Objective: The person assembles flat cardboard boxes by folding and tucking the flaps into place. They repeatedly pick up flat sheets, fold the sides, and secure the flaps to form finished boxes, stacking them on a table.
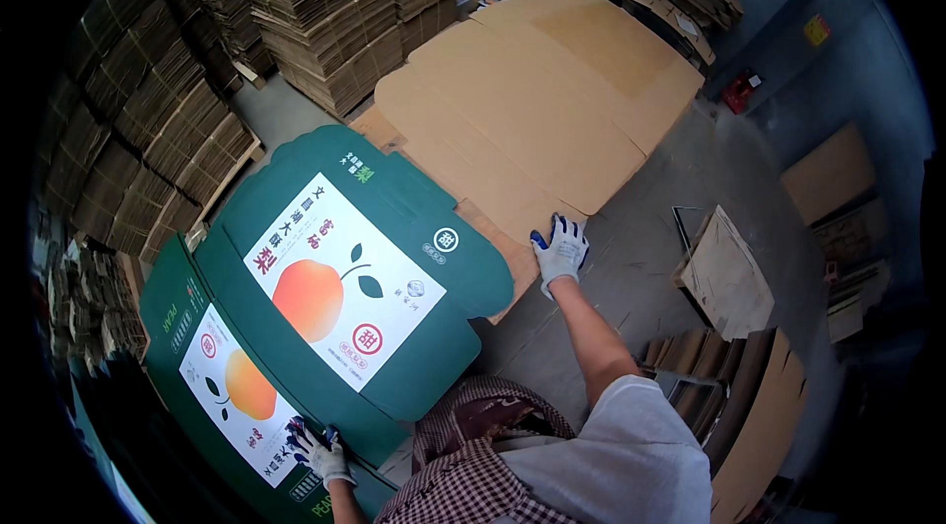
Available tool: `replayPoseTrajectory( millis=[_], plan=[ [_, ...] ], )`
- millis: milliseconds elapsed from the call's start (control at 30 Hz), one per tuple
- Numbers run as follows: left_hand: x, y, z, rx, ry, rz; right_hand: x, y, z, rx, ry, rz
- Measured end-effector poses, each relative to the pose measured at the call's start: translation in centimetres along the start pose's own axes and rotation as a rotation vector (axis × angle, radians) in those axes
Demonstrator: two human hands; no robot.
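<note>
A large green printed cardboard sheet (394, 187), a flattened box with fruit pictures on white panels, lies in front of me to the left. My left hand (321, 455), in a white and blue work glove, rests with fingers apart on its near lower part. Beyond it to the right lies a plain brown cardboard sheet (522, 100), also flat, with notched edges. My right hand (562, 250), gloved alike, reaches out to its near corner, fingers spread over the edge. Between the two sheets a strip of wooden board (498, 233) shows underneath.
Tall tied stacks of flattened cardboard (325, 11) stand at the far left. A board-like panel (724, 273) leans on the floor at right, near upright cardboard sheets (759, 425). A red object (741, 90) sits by the blue-grey wall (847, 61).
</note>
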State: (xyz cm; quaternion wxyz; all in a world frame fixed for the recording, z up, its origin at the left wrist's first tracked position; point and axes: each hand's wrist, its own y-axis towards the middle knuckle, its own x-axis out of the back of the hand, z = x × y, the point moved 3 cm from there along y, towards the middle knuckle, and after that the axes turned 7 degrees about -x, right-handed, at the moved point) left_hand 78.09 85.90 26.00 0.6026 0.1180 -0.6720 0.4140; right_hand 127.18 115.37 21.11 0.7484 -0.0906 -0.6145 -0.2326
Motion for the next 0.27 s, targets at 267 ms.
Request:
replayPoseTrajectory(
  millis=[267],
  plan=[
    [-0.70,0.28,0.35,-0.032,-0.027,-0.005,0.95,-0.65,-0.80,0.106,0.009,0.084]
  ],
)
